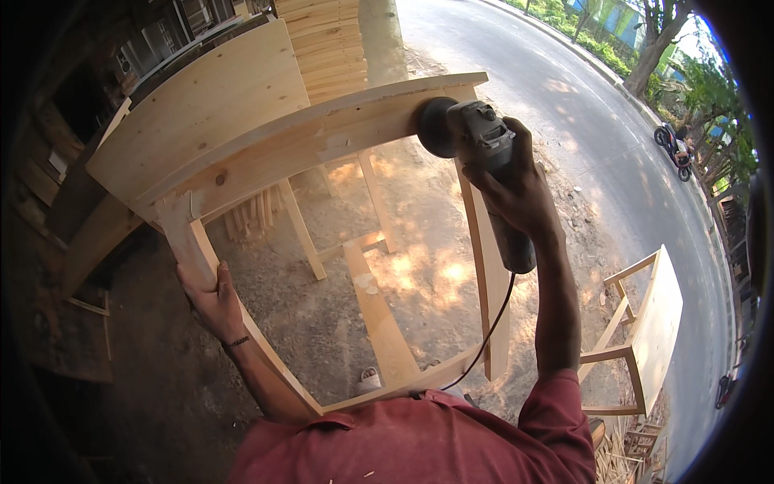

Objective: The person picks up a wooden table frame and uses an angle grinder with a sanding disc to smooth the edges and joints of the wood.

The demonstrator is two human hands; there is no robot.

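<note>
Now | right hand [516, 189] wraps angle grinder [476, 141], disc against table frame [322, 141] top rail | left hand [211, 298] grips 1 leg | frame likely stiff, light; grinder likely heavy, needs firm body grip

A wooden table frame [322, 141] lies tipped on its side on the ground in front of the person, its top board to the upper left and its legs reaching toward the person. The left hand [211, 300] grips the near left leg [193, 250] low on the left. The right hand [516, 189] holds a grinder [476, 141] to the right of centre, its disc touching the frame's upper rail. The grinder's cord [492, 323] hangs down toward the person's chest. Behind the frame stands a stack of planks [326, 44]. To the right, well apart, a second wooden frame [645, 331] lies on the ground. A road [564, 97] runs beyond on the right, with a motorbike [676, 147] at its far edge.
</note>
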